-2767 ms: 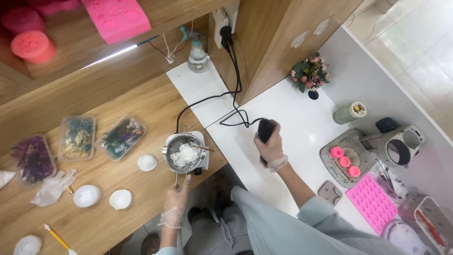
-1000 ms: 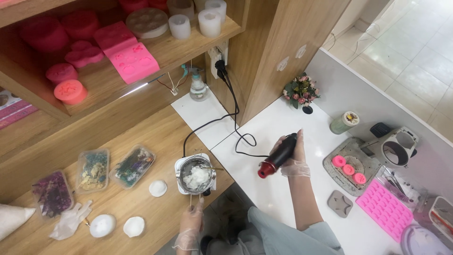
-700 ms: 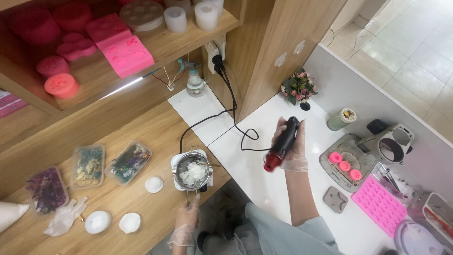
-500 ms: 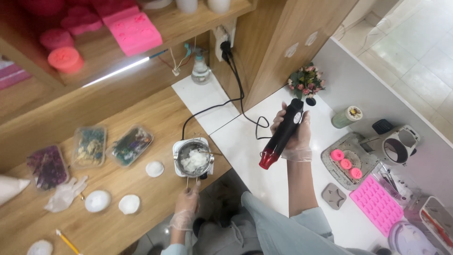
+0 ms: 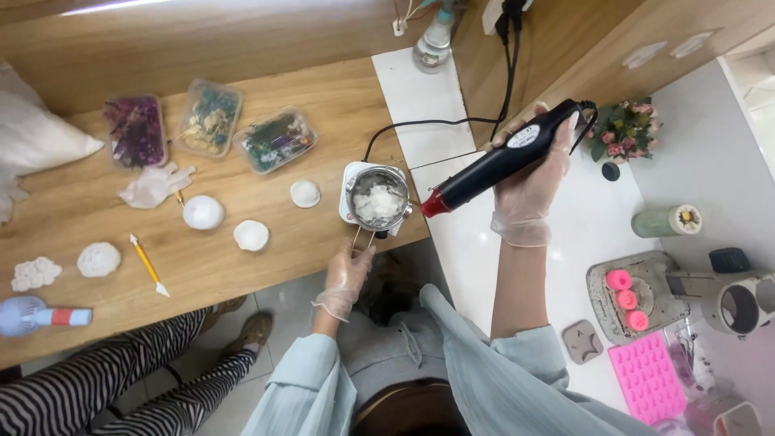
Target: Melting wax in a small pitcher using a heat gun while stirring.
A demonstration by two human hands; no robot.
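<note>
Now the right hand (image 5: 529, 173) grips a black heat gun (image 5: 504, 159), its red nozzle slanting down-left toward the small steel pot of white wax (image 5: 376, 197); left hand's fingers (image 5: 353, 257) pinch the pot's handle.

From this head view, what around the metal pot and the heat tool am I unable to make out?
- Plug end of the heat tool cord: cut off by the top edge.
- Left hand fingers on the pot handle: grip hidden by the hand itself.
- White contents of the pot: too small to tell whether melted.
- Base under the pot: mostly hidden by it.
</note>
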